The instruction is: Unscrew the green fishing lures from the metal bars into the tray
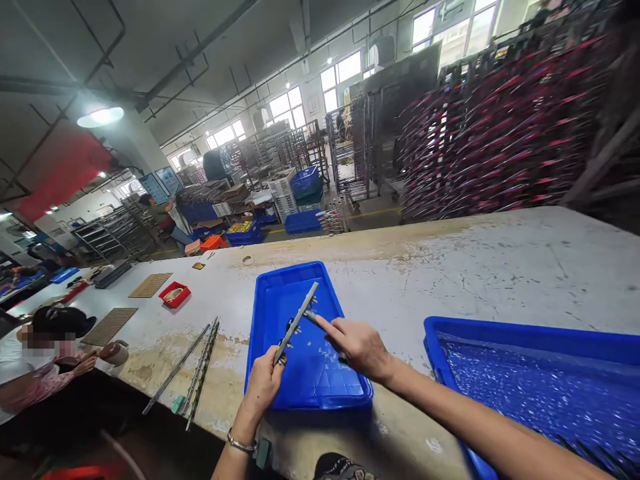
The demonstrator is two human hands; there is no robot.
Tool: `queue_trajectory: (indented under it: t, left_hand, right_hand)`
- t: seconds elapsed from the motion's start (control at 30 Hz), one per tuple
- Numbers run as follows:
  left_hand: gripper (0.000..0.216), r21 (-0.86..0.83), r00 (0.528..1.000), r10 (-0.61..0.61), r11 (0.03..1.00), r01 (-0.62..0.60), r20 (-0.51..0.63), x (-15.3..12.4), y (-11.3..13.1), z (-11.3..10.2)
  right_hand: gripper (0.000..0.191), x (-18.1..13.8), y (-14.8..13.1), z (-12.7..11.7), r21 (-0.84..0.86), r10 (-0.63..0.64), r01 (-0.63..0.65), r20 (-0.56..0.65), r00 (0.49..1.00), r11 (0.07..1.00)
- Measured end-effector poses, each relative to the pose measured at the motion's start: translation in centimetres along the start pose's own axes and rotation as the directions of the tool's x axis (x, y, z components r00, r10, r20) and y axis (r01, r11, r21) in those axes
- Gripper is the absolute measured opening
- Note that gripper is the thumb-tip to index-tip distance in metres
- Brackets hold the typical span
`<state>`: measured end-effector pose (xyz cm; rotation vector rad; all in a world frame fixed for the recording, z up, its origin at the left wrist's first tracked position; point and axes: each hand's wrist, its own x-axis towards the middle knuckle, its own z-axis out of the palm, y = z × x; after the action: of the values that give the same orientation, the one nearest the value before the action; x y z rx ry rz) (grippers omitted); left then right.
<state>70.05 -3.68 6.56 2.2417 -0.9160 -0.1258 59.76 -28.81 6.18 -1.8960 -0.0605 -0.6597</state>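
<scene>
My left hand (264, 383) is closed round the near end of a long grey metal strip (299, 318), which slants up and away over a blue tray (265, 300). My right hand (356, 345) hovers over the same tray with its index finger stretched toward the strip's middle, pinching a small dark piece (311, 316) against it. Several small metal bits lie on the tray floor. A bracelet is on my left wrist.
A second, larger blue tray (500, 333) with tiny parts stands at my right. Long metal strips (197, 370) lie on the worn white table to the left, beside brown mats and a small red tray (175, 294). A seated person (45, 367) works at far left. Racks fill the background.
</scene>
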Motion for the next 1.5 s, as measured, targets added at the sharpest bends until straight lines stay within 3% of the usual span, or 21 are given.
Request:
queue_trajectory:
  t: [0.07, 0.13, 0.17, 0.23, 0.33, 0.37, 0.43, 0.5, 0.57, 0.63, 0.7, 0.73, 0.8, 0.9, 1.0, 1.03, 1.1, 1.17, 1.23, 1.37, 1.5]
  left_hand:
    - [0.022, 0.019, 0.999, -0.038, 0.999, 0.038, -0.004, 1.4, -1.0, 0.0]
    - [0.024, -0.023, 0.998, -0.062, 0.998, 0.062, 0.003, 2.4, -2.0, -0.1]
    - [0.026, -0.060, 0.998, -0.062, 0.996, 0.062, 0.005, 2.7, -2.5, -0.2]
    - [0.031, -0.130, 0.999, -0.050, 0.990, 0.050, -0.001, 3.0, -3.2, -0.6]
    - [0.033, -0.168, 1.000, -0.022, 0.986, 0.019, -0.016, 3.1, -3.6, -1.0]
    - [0.031, -0.170, 1.000, -0.011, 0.985, 0.008, -0.018, 3.1, -3.7, -1.1]
    - [0.028, -0.163, 1.000, 0.016, 0.986, -0.019, -0.021, 3.2, -3.9, -1.0]
    - [0.025, -0.153, 0.999, 0.041, 0.987, -0.043, -0.019, 3.3, -4.2, -0.8]
    - [0.025, -0.148, 0.999, 0.054, 0.987, -0.055, -0.011, 3.3, -4.5, -0.7]
    - [0.025, -0.152, 0.998, 0.059, 0.987, -0.057, 0.009, 3.4, -4.7, -0.7]
    - [0.026, -0.155, 0.997, 0.061, 0.986, -0.053, 0.045, 3.5, -4.6, -0.9]
    - [0.026, -0.152, 0.996, 0.056, 0.987, -0.045, 0.069, 3.6, -4.5, -1.0]
    - [0.026, -0.127, 0.995, 0.025, 0.992, -0.012, 0.101, 3.9, -4.0, -1.1]
    - [0.025, -0.076, 0.996, -0.030, 0.996, 0.036, 0.086, 4.6, -3.5, -1.1]
    - [0.027, -0.090, 0.999, -0.032, 0.995, 0.036, 0.038, 5.0, -3.3, -1.0]
    - [0.028, -0.112, 0.999, -0.032, 0.993, 0.034, 0.021, 5.1, -3.3, -0.9]
    - [0.032, -0.160, 0.999, -0.038, 0.987, 0.034, -0.019, 5.1, -3.4, -0.8]
    - [0.034, -0.199, 0.997, -0.042, 0.980, 0.029, -0.060, 5.0, -3.4, -0.5]
    - [0.036, -0.224, 0.994, -0.043, 0.974, 0.021, -0.096, 4.9, -3.4, -0.1]
    - [0.035, -0.278, 0.988, -0.059, 0.960, 0.017, -0.143, 4.8, -3.2, 0.7]
    - [0.031, -0.282, 0.989, -0.027, 0.959, -0.016, -0.146, 4.9, -3.3, 1.4]
  right_hand:
    - [0.040, 1.0, 0.7, 0.8, -0.068, -0.006, 0.002, -0.053, 0.999, 0.998]
    - [0.041, 1.5, 0.1, 1.9, 0.172, 0.159, -0.140, -0.097, 0.983, 0.975]
    - [0.039, 1.6, -0.5, 2.5, 0.381, 0.296, -0.248, -0.072, 0.952, 0.890]
    - [0.033, 1.9, -1.8, 3.3, 0.758, 0.542, -0.448, 0.150, 0.827, 0.474]
    - [0.023, 2.7, -3.3, 3.4, 0.834, 0.529, -0.472, 0.548, 0.648, -0.286]
    - [0.021, 3.0, -3.6, 3.3, 0.784, 0.475, -0.438, 0.617, 0.627, -0.439]
    - [0.023, 3.5, -3.8, 3.1, 0.707, 0.401, -0.394, 0.677, 0.618, -0.587]
    - [0.026, 3.6, -3.8, 3.2, 0.706, 0.382, -0.420, 0.680, 0.626, -0.570]
    - [0.025, 3.4, -3.5, 3.6, 0.789, 0.430, -0.492, 0.614, 0.662, -0.368]
    - [0.029, 3.1, -2.9, 4.0, 0.835, 0.500, -0.540, 0.426, 0.754, 0.103]
    - [0.037, 2.7, -2.2, 4.1, 0.623, 0.443, -0.437, 0.158, 0.883, 0.649]
    - [0.041, 2.7, -1.9, 3.9, 0.473, 0.369, -0.353, 0.061, 0.927, 0.807]
    - [0.037, 2.8, -1.2, 3.5, 0.231, 0.231, -0.214, -0.049, 0.972, 0.949]
    - [0.040, 3.0, -0.8, 3.2, 0.030, 0.150, -0.147, -0.122, 0.981, 0.989]
    - [0.038, 2.6, -1.1, 4.0, 0.314, 0.359, -0.314, -0.096, 0.928, 0.896]
    - [0.034, 2.4, -1.3, 4.4, 0.512, 0.488, -0.416, -0.008, 0.873, 0.751]
    - [0.022, 2.1, -1.6, 5.2, 0.768, 0.649, -0.569, 0.276, 0.709, 0.294]
    - [0.025, 2.0, -1.7, 5.5, 0.792, 0.638, -0.599, 0.524, 0.564, -0.121]
    - [0.030, 2.1, -1.8, 5.6, 0.743, 0.568, -0.567, 0.654, 0.500, -0.356]
    - [0.025, 2.2, -1.9, 5.9, 0.659, 0.461, -0.502, 0.751, 0.472, -0.560]
    - [0.028, 2.0, -2.1, 6.8, 0.621, 0.393, -0.539, 0.781, 0.485, -0.569]
